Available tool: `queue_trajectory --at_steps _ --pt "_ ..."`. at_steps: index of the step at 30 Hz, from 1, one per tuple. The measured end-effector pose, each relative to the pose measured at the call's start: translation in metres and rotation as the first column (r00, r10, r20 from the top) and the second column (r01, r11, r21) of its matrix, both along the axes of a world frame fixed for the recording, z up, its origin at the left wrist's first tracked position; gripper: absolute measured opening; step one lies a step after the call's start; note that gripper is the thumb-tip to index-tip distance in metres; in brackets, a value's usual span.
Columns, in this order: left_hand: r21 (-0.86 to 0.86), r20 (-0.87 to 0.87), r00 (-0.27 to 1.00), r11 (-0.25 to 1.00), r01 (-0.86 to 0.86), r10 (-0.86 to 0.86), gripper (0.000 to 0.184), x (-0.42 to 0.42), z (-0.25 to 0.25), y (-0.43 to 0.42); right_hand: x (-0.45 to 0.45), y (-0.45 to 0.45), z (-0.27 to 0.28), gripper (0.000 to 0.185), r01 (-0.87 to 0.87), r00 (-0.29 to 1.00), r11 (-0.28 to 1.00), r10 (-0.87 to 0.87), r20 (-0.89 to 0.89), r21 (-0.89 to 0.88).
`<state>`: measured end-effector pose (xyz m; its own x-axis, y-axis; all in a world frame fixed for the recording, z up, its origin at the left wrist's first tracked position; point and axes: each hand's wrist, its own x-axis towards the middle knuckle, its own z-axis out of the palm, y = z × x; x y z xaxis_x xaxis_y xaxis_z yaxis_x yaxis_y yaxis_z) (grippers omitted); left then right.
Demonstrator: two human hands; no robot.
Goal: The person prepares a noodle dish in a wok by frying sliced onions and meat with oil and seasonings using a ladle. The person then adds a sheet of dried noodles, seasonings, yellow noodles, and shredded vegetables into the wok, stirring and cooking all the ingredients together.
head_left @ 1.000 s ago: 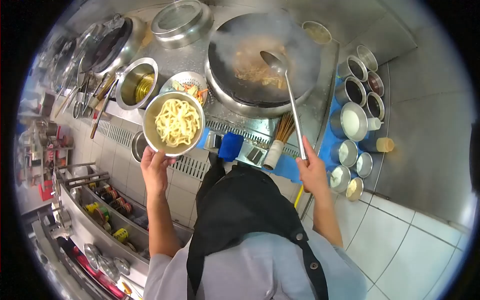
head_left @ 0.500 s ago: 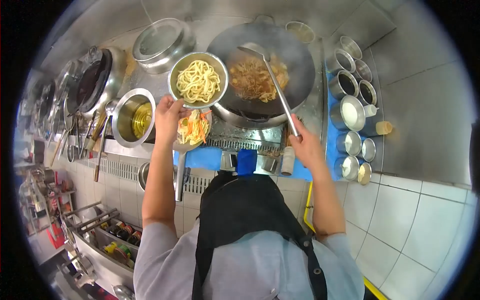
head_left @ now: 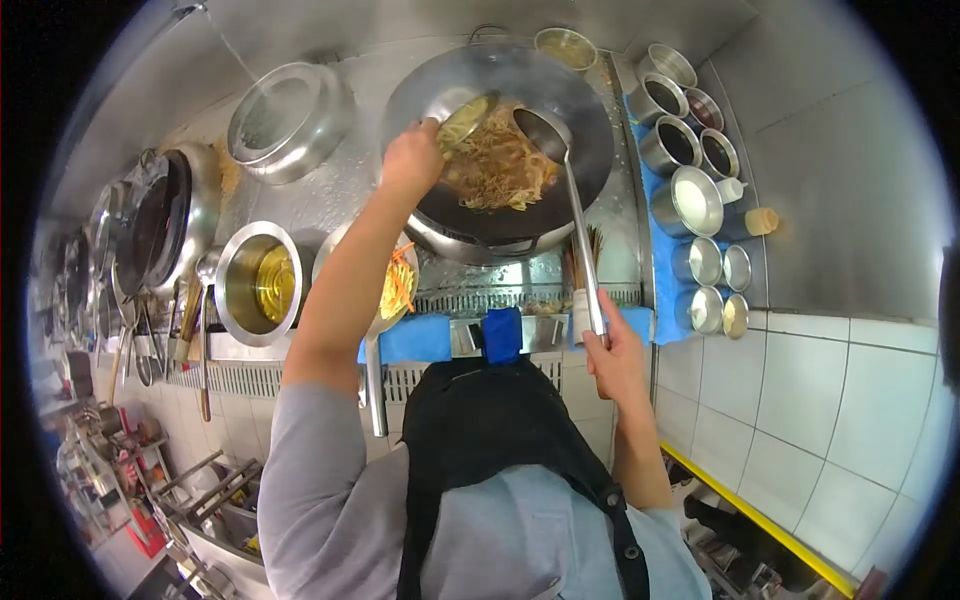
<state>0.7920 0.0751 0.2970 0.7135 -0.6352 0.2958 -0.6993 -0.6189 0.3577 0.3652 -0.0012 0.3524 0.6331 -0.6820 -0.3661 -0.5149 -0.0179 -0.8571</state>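
Note:
My left hand (head_left: 412,160) is closed on the rim of a metal bowl (head_left: 445,102), tilted over the left side of the large black wok (head_left: 585,105). Pale thick noodles (head_left: 463,124) lie against the bowl's inner side. In the wok sits a brown, saucy mix of food (head_left: 492,172) with some pale strands in it. My right hand (head_left: 618,356) grips the lower end of a long-handled ladle (head_left: 579,220), whose scoop hangs over the right part of the food. Under my left forearm, a handled pan holds shredded vegetables (head_left: 399,284), partly hidden.
A metal pot of yellow oil (head_left: 273,283) stands left of my forearm, with an upturned metal basin (head_left: 287,122) behind it. Several seasoning containers (head_left: 692,200) line the right side. A brush-like bundle (head_left: 585,260) stands near the ladle handle.
My left hand has carried the bowl of noodles right and forward over the wok and tipped it. My right hand has moved down, and the ladle scoop has shifted right.

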Motion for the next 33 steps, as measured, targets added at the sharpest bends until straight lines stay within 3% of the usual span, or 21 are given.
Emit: queue_trajectory --at_steps 5,9,11,12,15,17,19,21,24,27,31,33 --pt "0.082 0.096 0.995 0.996 -0.024 0.016 0.021 0.029 -0.001 -0.043 -0.016 -0.006 0.008 0.067 -0.008 1.0 1.0 0.008 -0.001 -0.001" --pt "-0.046 0.106 0.983 0.989 -0.143 0.147 0.018 0.044 0.029 -0.034 -0.019 -0.028 0.017 0.067 -0.098 0.995 0.995 0.097 0.025 0.035" --pt "-0.104 0.154 0.967 0.977 -0.187 0.202 0.018 0.037 0.041 -0.012 0.007 -0.052 0.015 0.067 -0.27 0.958 0.958 0.257 -0.125 -0.101" --pt "-0.18 0.114 0.958 0.954 -0.239 0.262 0.013 0.028 0.044 -0.001 0.022 -0.064 0.014 0.067 -0.358 0.924 0.92 0.324 -0.205 -0.16" --pt "-0.347 -0.062 0.937 0.873 -0.343 0.344 0.013 -0.02 0.044 0.048 0.055 -0.082 -0.007 0.067 -0.368 0.922 0.857 0.388 -0.018 -0.36" --pt "-0.372 -0.242 0.897 0.818 -0.439 0.371 0.017 -0.063 0.036 0.09 0.054 -0.099 -0.003 0.066 -0.393 0.913 0.864 0.407 -0.021 -0.314" --pt "-0.48 -0.482 0.817 0.685 -0.548 0.316 0.018 -0.116 0.025 0.121 0.036 -0.121 0.019 0.065 -0.462 0.887 0.864 0.448 -0.113 -0.198" --pt "-0.613 -0.73 0.682 0.399 -0.682 0.043 0.015 -0.16 -0.002 0.142 0.04 -0.141 0.006 0.065 -0.503 0.864 0.831 0.493 -0.106 -0.238" --pt "-0.551 -0.82 0.571 0.302 -0.778 -0.023 0.015 -0.228 0.001 0.154 0.066 -0.148 -0.006 0.065 -0.516 0.854 0.766 0.498 -0.153 -0.383" --pt "-0.479 -0.876 0.48 0.199 -0.855 -0.046 0.02 -0.279 -0.003 0.16 0.08 -0.152 -0.027 0.064 -0.448 0.884 0.825 0.466 -0.033 -0.344" --pt "-0.44 -0.897 0.427 0.149 -0.885 -0.114 0.021 -0.318 0.019 0.151 0.074 -0.17 -0.014 0.063 -0.582 0.803 0.724 0.582 -0.126 -0.369" --pt "-0.448 -0.893 0.435 0.148 -0.882 -0.114 0.02 -0.328 0.018 0.153 0.057 -0.171 -0.032 0.062 -0.574 0.777 0.749 0.626 0.068 -0.332"
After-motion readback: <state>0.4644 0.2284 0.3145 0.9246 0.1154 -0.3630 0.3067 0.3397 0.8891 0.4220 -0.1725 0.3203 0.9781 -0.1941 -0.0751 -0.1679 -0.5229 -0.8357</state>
